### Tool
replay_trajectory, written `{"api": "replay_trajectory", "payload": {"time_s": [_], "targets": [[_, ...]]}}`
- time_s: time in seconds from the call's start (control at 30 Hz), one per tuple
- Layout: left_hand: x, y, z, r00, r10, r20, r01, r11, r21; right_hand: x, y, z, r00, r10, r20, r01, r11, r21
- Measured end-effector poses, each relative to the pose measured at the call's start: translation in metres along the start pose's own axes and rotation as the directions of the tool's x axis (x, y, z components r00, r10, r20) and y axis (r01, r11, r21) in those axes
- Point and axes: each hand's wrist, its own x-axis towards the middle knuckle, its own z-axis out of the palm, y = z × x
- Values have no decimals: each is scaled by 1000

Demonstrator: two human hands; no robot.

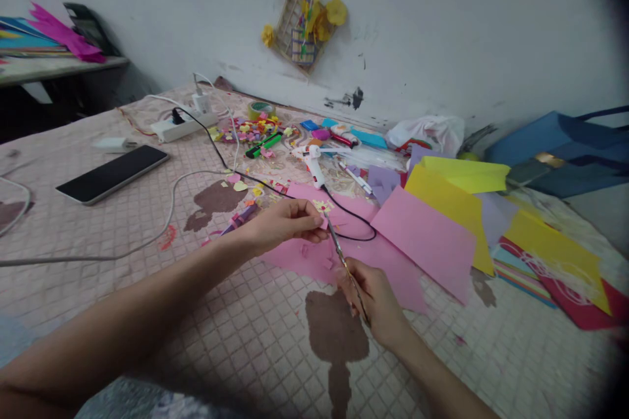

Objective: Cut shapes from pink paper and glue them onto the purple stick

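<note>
Between the fingertips of my left hand (289, 224) is a small pink piece of paper (324, 223). My right hand (371, 294) is closed around a long, thin metallic tool (339, 249), which looks like scissors or tweezers. The tool's tip touches or lies very near the pink piece. A small pale yellow flower (323, 207) shows just beyond the fingertips; whether it is attached to the pink piece is unclear. Pink sheets (299, 258) with small pink scraps lie beneath my hands.
A white glue gun (314, 167) with a black cord lies beyond my hands. Coloured sheets (427, 236) spread to the right. A phone (115, 173) and power strip (184, 126) are at left. Behind are paper scraps (246, 129), a green cutter (264, 145) and tape (261, 110).
</note>
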Motion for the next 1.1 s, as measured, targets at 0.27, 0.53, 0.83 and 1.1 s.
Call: {"api": "replay_trajectory", "payload": {"time_s": [0.27,0.53,0.83,1.1], "targets": [[3,1,-8,999,-9,44,6,998,60,0,-2,-2,1000,-21,15,22,998,-55],[0,10,-10,996,-33,82,26,995,94,0,-3,-4,999,-20,31,23,995,-101],[2,5,-11,994,-56,92,55,998,17,-1,-3,-5,985,57,161,-83,983,163],[-3,-5,5,986,-32,164,-9,970,244,4,-5,-7,1000,22,-17,-17,965,260]]}}
